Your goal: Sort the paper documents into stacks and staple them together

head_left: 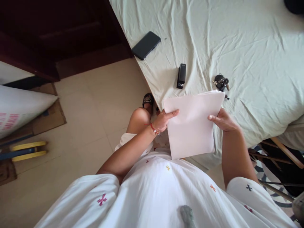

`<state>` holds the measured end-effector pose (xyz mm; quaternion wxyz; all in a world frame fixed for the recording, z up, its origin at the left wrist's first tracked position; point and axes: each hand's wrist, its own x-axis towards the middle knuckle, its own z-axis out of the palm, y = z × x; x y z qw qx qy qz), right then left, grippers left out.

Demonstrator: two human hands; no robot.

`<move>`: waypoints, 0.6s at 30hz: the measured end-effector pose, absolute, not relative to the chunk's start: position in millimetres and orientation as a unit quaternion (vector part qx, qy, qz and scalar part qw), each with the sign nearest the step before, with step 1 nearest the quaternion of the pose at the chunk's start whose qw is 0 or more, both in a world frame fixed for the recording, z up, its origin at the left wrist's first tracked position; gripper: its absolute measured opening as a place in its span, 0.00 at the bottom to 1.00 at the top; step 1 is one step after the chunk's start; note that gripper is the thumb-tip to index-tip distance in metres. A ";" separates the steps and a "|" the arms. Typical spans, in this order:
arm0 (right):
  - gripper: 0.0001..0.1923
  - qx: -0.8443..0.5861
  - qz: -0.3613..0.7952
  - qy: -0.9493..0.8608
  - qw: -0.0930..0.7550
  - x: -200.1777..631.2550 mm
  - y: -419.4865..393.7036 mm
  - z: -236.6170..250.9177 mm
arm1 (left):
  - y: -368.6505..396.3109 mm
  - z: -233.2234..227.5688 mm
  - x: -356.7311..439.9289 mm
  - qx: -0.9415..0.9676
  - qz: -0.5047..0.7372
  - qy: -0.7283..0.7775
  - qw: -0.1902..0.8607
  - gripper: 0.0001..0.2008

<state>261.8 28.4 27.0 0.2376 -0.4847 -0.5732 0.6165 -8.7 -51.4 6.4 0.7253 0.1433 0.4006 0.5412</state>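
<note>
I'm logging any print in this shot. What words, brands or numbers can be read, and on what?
None can be read.
White sack: pink print, blurred and cut off.
Sandal: strap emblem too small.
Sheets of paper in the left hand and right hand: blank.
Stapler, phone: no visible marking.

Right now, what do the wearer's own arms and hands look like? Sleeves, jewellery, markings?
Both arms are bare from short white sleeves down. The left sleeve carries a pink cross motif; the right sleeve a dark blue one. The left hand has a thin red cord bracelet with small beads at the wrist. The right hand shows no jewellery or gloves.
</note>
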 end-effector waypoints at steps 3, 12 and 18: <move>0.26 -0.526 0.595 -0.559 0.239 249.5 36.6 36.7 | -51.7 -1.2 -10.5 0.193 0.543 0.411 0.706 0.31; 0.24 -0.567 0.459 -0.683 0.008 237.4 73.0 99.5 | -28.3 34.1 -52.3 0.380 0.573 0.501 0.525 0.30; 0.22 -0.482 0.439 -0.756 -0.054 204.5 69.3 114.5 | -15.6 53.0 -33.7 0.534 0.416 0.493 0.546 0.21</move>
